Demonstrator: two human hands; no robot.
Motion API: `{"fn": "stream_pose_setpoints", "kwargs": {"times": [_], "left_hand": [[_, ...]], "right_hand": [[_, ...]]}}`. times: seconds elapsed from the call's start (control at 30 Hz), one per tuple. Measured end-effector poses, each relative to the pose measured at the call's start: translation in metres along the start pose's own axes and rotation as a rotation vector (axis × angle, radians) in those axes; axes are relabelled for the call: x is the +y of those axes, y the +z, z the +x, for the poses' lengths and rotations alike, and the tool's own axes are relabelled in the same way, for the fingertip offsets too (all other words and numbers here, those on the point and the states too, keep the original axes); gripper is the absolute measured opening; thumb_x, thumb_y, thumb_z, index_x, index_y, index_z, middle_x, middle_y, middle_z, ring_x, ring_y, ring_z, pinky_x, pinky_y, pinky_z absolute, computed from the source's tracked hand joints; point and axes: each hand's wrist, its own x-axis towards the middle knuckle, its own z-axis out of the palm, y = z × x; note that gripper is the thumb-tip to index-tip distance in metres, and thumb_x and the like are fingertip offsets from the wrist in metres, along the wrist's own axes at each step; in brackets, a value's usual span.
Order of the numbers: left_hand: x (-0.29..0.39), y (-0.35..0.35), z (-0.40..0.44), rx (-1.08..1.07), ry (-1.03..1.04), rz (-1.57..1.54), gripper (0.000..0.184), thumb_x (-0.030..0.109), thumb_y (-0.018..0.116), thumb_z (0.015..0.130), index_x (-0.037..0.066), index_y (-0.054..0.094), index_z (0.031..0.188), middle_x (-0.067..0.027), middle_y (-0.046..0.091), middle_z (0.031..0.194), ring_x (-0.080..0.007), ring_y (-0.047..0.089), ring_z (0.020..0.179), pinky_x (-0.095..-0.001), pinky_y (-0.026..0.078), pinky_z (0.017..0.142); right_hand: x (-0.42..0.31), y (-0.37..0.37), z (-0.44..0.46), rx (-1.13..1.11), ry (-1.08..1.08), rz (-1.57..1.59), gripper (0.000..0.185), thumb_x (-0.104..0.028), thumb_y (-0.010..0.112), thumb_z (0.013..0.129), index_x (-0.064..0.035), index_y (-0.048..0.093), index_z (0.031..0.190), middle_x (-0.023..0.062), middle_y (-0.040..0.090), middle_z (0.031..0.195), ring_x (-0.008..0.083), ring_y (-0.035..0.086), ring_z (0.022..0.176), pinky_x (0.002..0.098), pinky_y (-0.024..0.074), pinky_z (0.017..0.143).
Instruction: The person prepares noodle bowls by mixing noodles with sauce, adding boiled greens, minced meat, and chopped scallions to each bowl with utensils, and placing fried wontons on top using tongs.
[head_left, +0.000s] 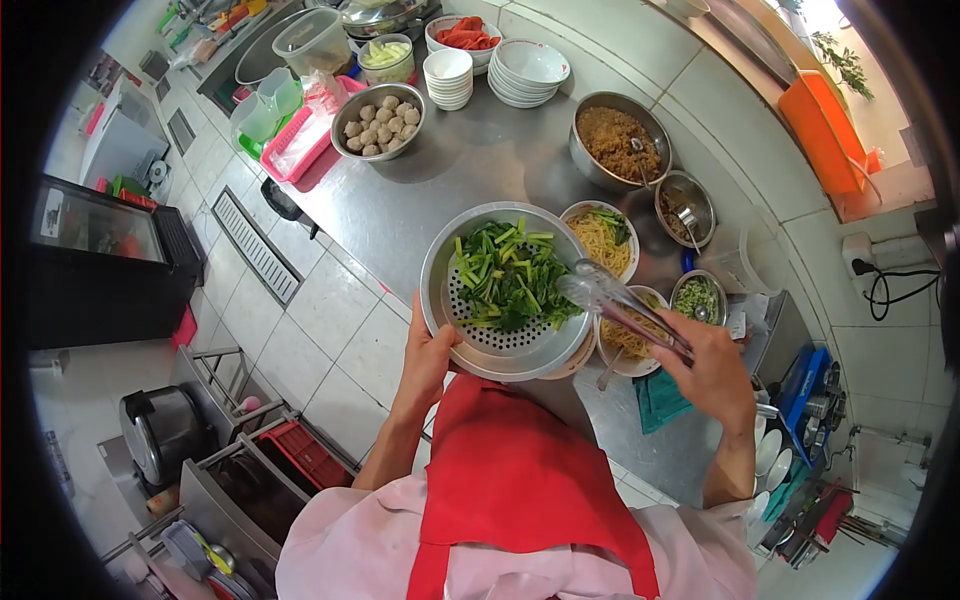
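My left hand [428, 352] grips the rim of a metal colander [490, 362], thumb over the edge. Chopped leafy greens [508, 275] lie inside it, with bare holes showing around them. In my right hand [712, 368] are metal tongs [640, 318], their tips over the colander's right edge. Whether the tips pinch anything cannot be made out. Just beyond the colander is a bowl of yellow noodles [600, 240] with some greens. A second noodle bowl [608, 352] sits beneath the tongs, a spoon handle sticking out. Another bowl's rim shows partly under the colander.
On the steel counter [470, 165] stand a bowl of meatballs [382, 128], stacked white bowls [528, 75], a pot of brown crumbly food [615, 140], a smaller metal pot [688, 205] and chopped green onions [697, 297]. A green cloth [660, 402] lies near the front edge.
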Motion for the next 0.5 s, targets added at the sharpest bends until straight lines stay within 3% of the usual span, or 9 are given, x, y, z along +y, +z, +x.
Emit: {"fn": "stream_pose_setpoints", "kwargs": {"times": [0.13, 0.2, 0.33, 0.4, 0.47, 0.5], "left_hand": [[-0.004, 0.001, 0.000, 0.000, 0.068, 0.023, 0.061, -0.006, 0.041, 0.074, 0.007, 0.033, 0.133, -0.0107, 0.053, 0.112, -0.0169, 0.056, 0.097, -0.0288, 0.052, 0.075], [-0.004, 0.003, 0.000, 0.007, 0.088, 0.030, 0.061, -0.006, 0.041, 0.074, 0.007, 0.033, 0.133, -0.0108, 0.053, 0.112, -0.0169, 0.057, 0.097, -0.0286, 0.052, 0.074], [0.012, 0.006, -0.006, 0.015, 0.019, 0.031, 0.061, -0.004, 0.042, 0.074, 0.007, 0.033, 0.134, -0.0113, 0.054, 0.111, -0.0181, 0.059, 0.093, -0.0282, 0.053, 0.071], [0.013, 0.003, -0.004, 0.022, -0.017, 0.036, 0.062, -0.003, 0.042, 0.074, 0.007, 0.032, 0.134, -0.0115, 0.054, 0.111, -0.0185, 0.060, 0.091, -0.0282, 0.054, 0.070], [0.005, -0.007, 0.002, 0.048, 0.058, 0.056, 0.069, 0.000, 0.041, 0.071, 0.009, 0.027, 0.138, -0.0138, 0.055, 0.109, -0.0202, 0.064, 0.075, -0.0330, 0.058, 0.045], [0.001, -0.012, 0.005, 0.044, 0.055, 0.057, 0.069, 0.000, 0.041, 0.071, 0.009, 0.027, 0.138, -0.0138, 0.055, 0.109, -0.0202, 0.064, 0.075, -0.0330, 0.058, 0.045]], "right_hand": [[-0.005, 0.024, 0.007, 0.102, -0.134, -0.121, 0.033, -0.016, 0.066, 0.081, -0.0002, 0.060, 0.110, 0.0201, 0.062, 0.075, 0.0362, 0.061, 0.069, 0.0405, 0.0478, 0.065], [-0.005, 0.025, 0.011, -0.013, -0.061, -0.089, 0.032, -0.013, 0.067, 0.080, 0.0019, 0.062, 0.108, 0.0221, 0.065, 0.084, 0.0336, 0.063, 0.069, 0.0368, 0.0483, 0.064], [0.008, 0.013, 0.008, 0.014, -0.068, 0.017, 0.030, -0.012, 0.066, 0.081, 0.0019, 0.062, 0.107, 0.0198, 0.066, 0.083, 0.0305, 0.064, 0.066, 0.0350, 0.0480, 0.063], [0.005, -0.003, 0.004, -0.028, 0.034, 0.174, 0.026, -0.012, 0.065, 0.083, 0.0000, 0.064, 0.106, 0.0171, 0.065, 0.076, 0.0251, 0.061, 0.061, 0.0332, 0.0471, 0.060], [0.013, -0.011, -0.005, -0.006, 0.016, 0.209, 0.027, -0.011, 0.065, 0.083, 0.0007, 0.063, 0.106, 0.0160, 0.065, 0.076, 0.0219, 0.059, 0.059, 0.0312, 0.0467, 0.060], [0.016, -0.016, -0.010, 0.015, -0.004, 0.246, 0.028, -0.010, 0.065, 0.082, 0.0015, 0.063, 0.107, 0.0149, 0.065, 0.075, 0.0186, 0.057, 0.058, 0.0292, 0.0463, 0.059]]}}
